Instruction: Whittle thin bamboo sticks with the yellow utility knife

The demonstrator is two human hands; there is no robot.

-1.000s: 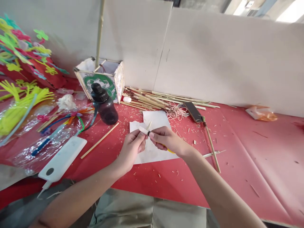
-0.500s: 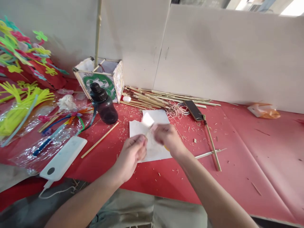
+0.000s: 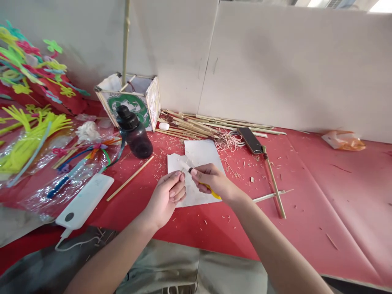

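Note:
In my right hand (image 3: 211,179), fingers closed round it, is a yellow-handled knife (image 3: 215,194). Its pale, shiny blade points up and left over the paper. My left hand (image 3: 170,190) is closed in a pinch, with the tip of a thin pale stick (image 3: 183,171) just showing at the fingers; most of it is hidden. The blade lies right by this tip; whether they touch I cannot tell. Under both hands lie white paper sheets (image 3: 199,194) on the red tabletop (image 3: 211,232).
Bamboo sticks (image 3: 190,124) lie along the wall beside pink string (image 3: 229,141) and a phone (image 3: 250,140). A dark bottle (image 3: 134,134) stands before a paper-sided box frame (image 3: 154,102). A white power bank (image 3: 84,202) and yellow pipe cleaners (image 3: 27,134) are at left. Shavings litter the table.
My right hand and the knife, blurred before, now show sharply and sit slightly lower. The left hand has shifted a little left. The gap between the hands looks slightly wider.

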